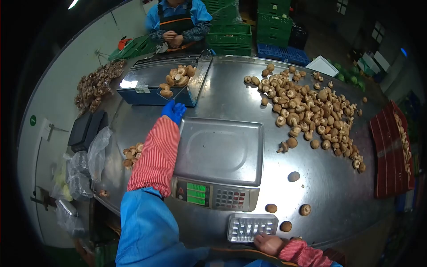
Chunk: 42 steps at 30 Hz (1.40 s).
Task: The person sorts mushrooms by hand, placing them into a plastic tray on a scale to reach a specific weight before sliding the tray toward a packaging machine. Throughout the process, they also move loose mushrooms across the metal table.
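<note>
Nearest to me, the right hand (267, 244) lies at the table's front edge. Its fingers are together and rest against the near rim of one empty plastic tray (252, 227); they are not closed around anything. Around this tray I count four loose mushrooms (293, 176), each well apart from the others, with bare steel between them.

In the middle stands one weighing scale (220, 151). Its pan is bare and its display faces me. To the right of the scale, the steel table (249, 100) has open room up to the big mushroom pile (311, 111), which is too many to count. On the left there is a small heap of mushrooms (132, 153) near the table's edge.

The left hand (173, 110), in a blue glove, is stretched past the far left corner of the scale. Its fingertips are at the near edge of one clear tray of mushrooms (175, 82), which sits on a blue box (142, 95). Whether the fingers pinch that edge or only touch it, I cannot tell, because the glove hides them.

Behind stands one co-worker (178, 22), both hands together, beside stacked green crates (231, 38).
</note>
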### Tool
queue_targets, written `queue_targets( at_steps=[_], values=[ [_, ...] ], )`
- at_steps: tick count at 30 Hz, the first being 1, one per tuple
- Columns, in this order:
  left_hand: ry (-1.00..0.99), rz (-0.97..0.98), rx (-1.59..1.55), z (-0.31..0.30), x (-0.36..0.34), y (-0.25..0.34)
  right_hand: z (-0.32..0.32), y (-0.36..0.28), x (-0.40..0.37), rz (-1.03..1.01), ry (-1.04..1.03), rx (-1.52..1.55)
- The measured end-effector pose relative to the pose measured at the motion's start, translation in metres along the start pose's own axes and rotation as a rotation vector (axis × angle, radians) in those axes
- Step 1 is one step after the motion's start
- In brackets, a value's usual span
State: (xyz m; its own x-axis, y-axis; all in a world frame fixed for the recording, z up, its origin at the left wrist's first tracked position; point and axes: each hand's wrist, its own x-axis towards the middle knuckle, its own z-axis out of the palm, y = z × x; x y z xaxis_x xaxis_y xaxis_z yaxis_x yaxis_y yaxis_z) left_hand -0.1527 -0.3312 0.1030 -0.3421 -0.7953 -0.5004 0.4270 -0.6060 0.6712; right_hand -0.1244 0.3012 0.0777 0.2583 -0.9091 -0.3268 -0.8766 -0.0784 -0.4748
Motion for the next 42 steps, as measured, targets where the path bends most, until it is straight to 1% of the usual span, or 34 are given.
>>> queue_targets(
  at_steps=[2,5,7,9,10,11,12,13,14,15,18,19,21,22,23,24,26,28,30,32,34,35,37,38,39,40,42],
  values=[
    [-0.088,0.009,0.089,-0.005,-0.032,-0.013,-0.013,-0.005,0.0,-0.01,0.068,-0.034],
    [-0.307,-0.061,0.221,-0.01,-0.101,-0.03,-0.01,-0.006,0.0,-0.05,0.27,-0.111],
    [-0.869,-0.208,0.265,-0.033,-0.123,-0.047,-0.017,-0.009,0.0,-0.04,0.302,-0.144],
    [-0.694,-0.214,0.889,-0.024,-0.207,-0.059,-0.022,-0.012,-0.005,-0.045,0.408,-0.131],
    [-0.634,-0.288,1.184,-0.018,-0.248,-0.069,-0.025,-0.013,-0.008,-0.044,0.479,-0.124],
    [-0.795,-0.452,1.446,-0.015,-0.276,-0.075,-0.031,-0.012,-0.011,-0.046,0.55,-0.122],
    [-0.94,-0.733,1.573,-0.018,-0.299,-0.083,-0.04,-0.012,-0.016,0.034,0.592,-0.117],
    [-0.884,-0.942,1.62,-0.034,-0.31,-0.102,-0.053,-0.015,-0.023,0.11,0.634,-0.112],
    [-0.88,-1.079,1.537,-0.036,-0.325,-0.116,-0.065,-0.016,-0.03,0.182,0.673,-0.11],
    [-0.867,-1.21,1.449,-0.034,-0.339,-0.128,-0.074,-0.018,-0.034,0.212,0.71,-0.113],
    [-0.818,-1.035,1.143,-0.029,-0.345,-0.178,-0.08,-0.008,-0.04,0.085,0.685,-0.031],
    [-0.817,-0.993,1.16,-0.012,-0.345,-0.189,-0.09,-0.001,-0.045,0.187,0.705,-0.009],
    [-0.969,-0.94,1.138,0.01,-0.34,-0.213,-0.125,0.015,-0.063,0.39,0.745,0.036],
    [-1.04,-0.913,1.12,0.022,-0.34,-0.224,-0.141,0.019,-0.078,0.627,0.895,-0.105],
    [-1.154,-0.832,1.077,0.047,-0.35,-0.231,-0.133,0.044,-0.088,0.705,1.016,-0.103],
    [-1.278,-0.711,1.121,0.063,-0.347,-0.251,-0.127,0.065,-0.098,0.778,1.051,0.008],
    [-1.514,-0.453,1.187,0.088,-0.328,-0.296,-0.111,0.115,-0.125,0.644,0.794,1.045],
    [-1.443,-0.063,1.45,0.131,-0.305,-0.316,-0.087,0.169,-0.153,0.637,0.861,1.218],
    [-1.205,0.302,1.66,0.156,-0.23,-0.336,-0.073,0.225,-0.194,0.865,1.238,1.132],
    [-0.979,0.375,1.806,0.178,-0.175,-0.337,-0.07,0.275,-0.235,1.246,1.396,0.909],
    [-0.857,0.299,1.946,0.184,-0.13,-0.355,-0.061,0.332,-0.265,1.505,1.256,0.458],
    [-0.79,0.26,2.013,0.192,-0.124,-0.363,-0.06,0.354,-0.266,1.501,1.263,0.38],
    [-0.856,0.346,1.947,0.206,-0.128,-0.383,-0.059,0.393,-0.26,1.484,1.271,0.224],
    [-0.885,0.388,1.913,0.215,-0.138,-0.391,-0.059,0.412,-0.253,1.388,1.309,0.317],
    [-0.828,0.397,1.937,0.227,-0.151,-0.399,-0.059,0.428,-0.244,1.289,1.339,0.408],
    [-0.867,0.427,1.975,0.233,-0.156,-0.409,-0.06,0.437,-0.233,1.187,1.36,0.5],
    [-0.944,0.491,2.045,0.24,-0.164,-0.424,-0.083,0.428,-0.215,1.104,1.301,0.67]
  ],
)
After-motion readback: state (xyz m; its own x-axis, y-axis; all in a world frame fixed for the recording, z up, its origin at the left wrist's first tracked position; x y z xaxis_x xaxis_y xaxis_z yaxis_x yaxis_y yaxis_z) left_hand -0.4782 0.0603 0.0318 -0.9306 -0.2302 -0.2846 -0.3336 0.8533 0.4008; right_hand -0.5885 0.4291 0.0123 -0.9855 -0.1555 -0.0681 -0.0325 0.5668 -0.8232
